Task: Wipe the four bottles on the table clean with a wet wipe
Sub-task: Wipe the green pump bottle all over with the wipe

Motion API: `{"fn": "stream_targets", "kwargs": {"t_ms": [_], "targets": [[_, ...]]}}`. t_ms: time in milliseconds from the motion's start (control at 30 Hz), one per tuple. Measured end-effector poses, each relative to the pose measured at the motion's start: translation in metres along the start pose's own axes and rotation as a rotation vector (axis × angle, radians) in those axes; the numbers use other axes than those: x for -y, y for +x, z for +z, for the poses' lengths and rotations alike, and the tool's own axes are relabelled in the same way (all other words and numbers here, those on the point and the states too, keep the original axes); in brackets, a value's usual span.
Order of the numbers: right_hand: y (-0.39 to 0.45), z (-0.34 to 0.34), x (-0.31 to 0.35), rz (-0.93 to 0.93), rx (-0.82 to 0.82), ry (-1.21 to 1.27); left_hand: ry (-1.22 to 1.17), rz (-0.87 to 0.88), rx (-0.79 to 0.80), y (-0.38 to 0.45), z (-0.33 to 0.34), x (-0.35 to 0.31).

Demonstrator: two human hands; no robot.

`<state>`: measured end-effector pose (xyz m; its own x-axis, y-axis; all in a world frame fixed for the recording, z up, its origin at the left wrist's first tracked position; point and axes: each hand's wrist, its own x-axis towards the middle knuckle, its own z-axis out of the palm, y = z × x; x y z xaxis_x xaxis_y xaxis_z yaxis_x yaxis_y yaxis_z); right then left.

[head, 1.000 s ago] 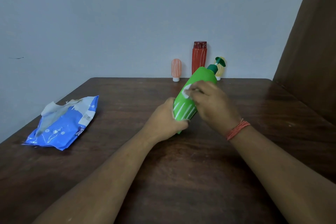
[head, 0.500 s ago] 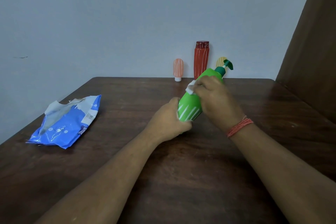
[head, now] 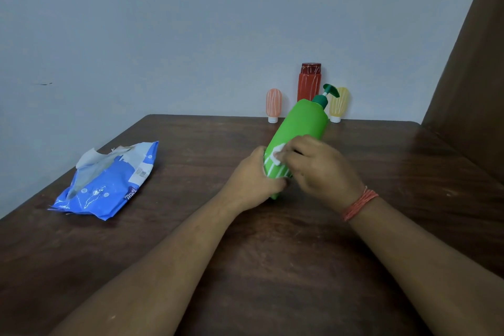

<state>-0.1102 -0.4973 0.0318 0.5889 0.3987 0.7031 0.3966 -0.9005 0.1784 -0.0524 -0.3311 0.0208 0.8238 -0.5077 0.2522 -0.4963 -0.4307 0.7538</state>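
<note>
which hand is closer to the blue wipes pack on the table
Left. The left hand grips the green bottle's base, on the blue wipes pack's side; the right hand lies beyond it.

We see the green pump bottle (head: 300,128) tilted, its dark green pump pointing up and away, white stripes near its base. A small white wet wipe (head: 277,155) is pressed against its lower side. At the table's far edge stand 3 bottles: pink (head: 273,105), tall red (head: 309,82), yellow (head: 339,105).
</note>
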Motion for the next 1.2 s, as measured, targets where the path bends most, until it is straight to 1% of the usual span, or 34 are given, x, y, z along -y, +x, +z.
{"fn": "stream_targets", "kwargs": {"t_ms": [33,133,167,200,300,333,367,433,467,500,567,600,633,667,733,767,800,900,933,967,1067,1100,1200], "targets": [[0.001,-0.002,0.000,0.002,-0.008,-0.027,-0.003,-0.002,0.001,0.000,0.000,0.000],[0.004,-0.010,-0.010,0.168,-0.143,-0.114,0.036,0.005,0.019,0.000,0.000,0.000],[0.003,-0.011,-0.011,0.187,-0.169,-0.108,0.035,0.007,0.021,0.000,0.000,0.000],[0.002,-0.011,-0.009,0.158,-0.165,-0.084,0.024,0.007,0.018,0.000,0.000,0.000],[-0.001,-0.005,0.005,-0.025,-0.064,-0.042,-0.057,-0.006,0.000,0.000,0.000,0.004],[0.000,-0.003,0.005,-0.024,-0.067,-0.066,-0.071,-0.009,0.000,0.001,0.000,0.005],[0.001,-0.003,0.001,0.024,-0.097,-0.091,-0.068,-0.010,0.000,0.001,0.000,0.005],[0.003,-0.003,-0.008,0.182,-0.194,-0.109,-0.045,-0.007,0.009,0.001,0.000,0.005],[0.002,-0.002,-0.010,0.234,-0.224,-0.089,-0.040,-0.004,0.015,0.002,0.000,0.005],[0.001,-0.002,-0.010,0.237,-0.224,-0.057,-0.043,-0.005,0.017,0.002,0.000,0.005],[-0.002,-0.001,-0.004,0.125,-0.141,-0.013,-0.093,-0.020,0.010,0.003,0.001,0.007],[-0.004,-0.001,-0.002,0.068,-0.097,-0.026,-0.134,-0.029,0.006,0.003,0.001,0.008],[-0.003,-0.002,-0.002,0.050,-0.082,-0.059,-0.167,-0.037,0.005,0.003,0.001,0.009],[-0.002,-0.003,-0.006,0.083,-0.101,-0.090,-0.189,-0.042,0.010,0.003,0.001,0.011],[0.000,-0.005,-0.014,0.214,-0.202,-0.116,-0.221,-0.046,0.038,0.003,0.001,0.013],[0.000,-0.006,-0.015,0.245,-0.236,-0.107,-0.242,-0.048,0.051,0.003,0.001,0.013],[-0.001,-0.006,-0.014,0.227,-0.236,-0.086,-0.273,-0.052,0.059,0.003,0.000,0.014],[-0.002,-0.003,-0.002,0.024,-0.119,-0.047,-0.401,-0.072,0.045,0.004,-0.001,0.017],[-0.001,-0.004,-0.001,0.000,-0.110,-0.070,-0.438,-0.077,0.035,0.004,-0.002,0.017],[0.001,-0.005,-0.003,0.025,-0.133,-0.097,-0.465,-0.079,0.032,0.004,-0.002,0.018],[0.000,-0.007,-0.013,0.210,-0.252,-0.103,-0.508,-0.075,0.056,0.003,-0.003,0.018],[-0.001,-0.007,-0.013,0.215,-0.252,-0.078,-0.518,-0.074,0.062,0.003,-0.003,0.017],[-0.002,-0.001,-0.004,0.069,-0.150,-0.037,-0.566,-0.079,0.053,0.004,-0.004,0.018]]}}
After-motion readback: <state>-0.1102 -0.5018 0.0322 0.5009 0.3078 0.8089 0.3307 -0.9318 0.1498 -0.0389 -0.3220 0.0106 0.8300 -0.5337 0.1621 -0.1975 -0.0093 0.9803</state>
